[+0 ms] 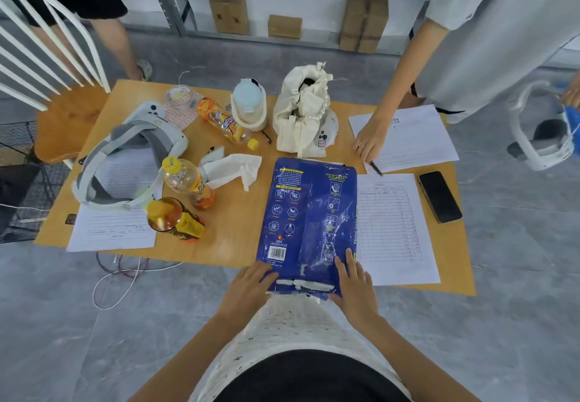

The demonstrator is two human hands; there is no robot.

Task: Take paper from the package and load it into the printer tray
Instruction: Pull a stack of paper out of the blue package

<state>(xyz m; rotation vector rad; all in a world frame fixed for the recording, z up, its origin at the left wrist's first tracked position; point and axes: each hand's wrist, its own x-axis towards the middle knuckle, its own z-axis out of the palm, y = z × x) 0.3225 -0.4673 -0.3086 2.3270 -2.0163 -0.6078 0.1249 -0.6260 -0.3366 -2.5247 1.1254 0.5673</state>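
A blue paper package (309, 216) lies flat on the wooden table (232, 232), its near end hanging over the front edge. That near end is torn, with white edges (303, 285) showing at the opening. My left hand (251, 282) grips the package's near left corner. My right hand (353, 279) lies on its near right side, fingers spread on the wrapper and thumb at the torn end. No printer or tray is in view.
Printed sheets (392, 229) and a black phone (440, 197) lie right of the package. Another person's hand (372, 141) holds a pen there. Bottles (188, 182), a tissue (235, 167), a white bag (303, 113) and a headset (125, 157) crowd the left and back.
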